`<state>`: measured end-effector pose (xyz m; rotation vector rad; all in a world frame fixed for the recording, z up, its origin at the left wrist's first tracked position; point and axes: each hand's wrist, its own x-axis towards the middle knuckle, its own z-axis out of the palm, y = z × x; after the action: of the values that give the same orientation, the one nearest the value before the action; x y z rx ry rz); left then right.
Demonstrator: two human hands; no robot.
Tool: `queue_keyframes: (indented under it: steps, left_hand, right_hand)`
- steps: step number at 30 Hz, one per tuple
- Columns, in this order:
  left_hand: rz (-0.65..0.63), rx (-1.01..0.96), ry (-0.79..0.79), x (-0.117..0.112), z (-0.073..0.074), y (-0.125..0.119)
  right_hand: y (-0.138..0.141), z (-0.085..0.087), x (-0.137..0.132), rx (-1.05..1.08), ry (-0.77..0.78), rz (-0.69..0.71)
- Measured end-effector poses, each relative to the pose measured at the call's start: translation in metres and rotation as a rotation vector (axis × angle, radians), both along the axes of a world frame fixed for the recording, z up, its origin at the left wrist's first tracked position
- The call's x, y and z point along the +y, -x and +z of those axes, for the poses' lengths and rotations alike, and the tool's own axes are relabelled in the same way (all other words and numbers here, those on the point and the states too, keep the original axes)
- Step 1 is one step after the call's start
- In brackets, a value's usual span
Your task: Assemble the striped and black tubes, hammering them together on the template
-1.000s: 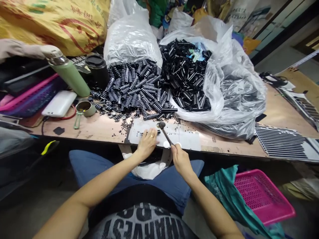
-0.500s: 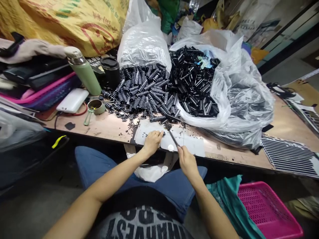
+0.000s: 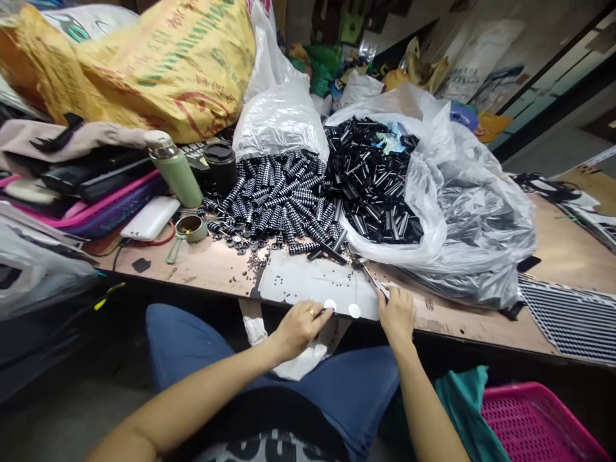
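My right hand (image 3: 397, 314) is closed around the handle of a small hammer (image 3: 371, 277), whose dark head rests at or just over the right side of a pale plate (image 3: 308, 282) on the bench. At the plate's front edge, my left hand (image 3: 299, 328) has thumb and fingers pinched together. A small dark bit shows at the fingertips, too small to name. Two white round spots (image 3: 354, 311) lie on the plate by that hand. Tiny black pieces (image 3: 253, 269) are scattered over the plate's left side. Black-and-white ribbed cylinders (image 3: 283, 202) are heaped behind it.
A plastic bag (image 3: 466, 212) of black tube-like parts (image 3: 370, 179) stands at the back right. Left of the heap are a green flask (image 3: 179, 173), a black lidded cup (image 3: 221, 167), a small green pan (image 3: 190, 229) and a white power bank (image 3: 150, 218). A pink basket (image 3: 534, 410) sits below right.
My left hand has drawn back from the plate's middle to its front edge. My right hand has moved right with the hammer. The camera has tilted up, so the scene sits lower.
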<state>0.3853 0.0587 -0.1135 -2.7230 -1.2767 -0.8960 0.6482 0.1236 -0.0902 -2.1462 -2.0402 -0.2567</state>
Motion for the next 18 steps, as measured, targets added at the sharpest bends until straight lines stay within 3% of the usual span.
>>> queue_keyframes:
  steps: [4,7,10,12,15,18]
  left_hand:
    - [-0.02,0.086,0.072,-0.023,-0.026,0.004]
    - [0.014,0.049,0.135,-0.031,-0.031,0.015]
    - [0.079,-0.051,0.126,-0.029,-0.015,0.026]
    - [0.162,-0.111,0.052,-0.022,0.0,0.031]
    - [0.275,-0.141,-0.038,-0.007,0.017,0.033]
    - [0.27,-0.172,0.095,0.009,0.021,0.027]
  right_hand:
    - [0.048,0.007,0.02,0.118,-0.059,0.328]
    - [0.082,0.006,0.05,0.109,-0.009,0.401]
    - [0.094,0.01,0.074,0.052,0.125,0.439]
    - [0.092,0.02,0.075,0.019,0.156,0.539]
    - [0.087,0.043,0.053,-0.024,0.183,0.8]
    - [0.09,0.061,0.022,0.008,0.291,1.039]
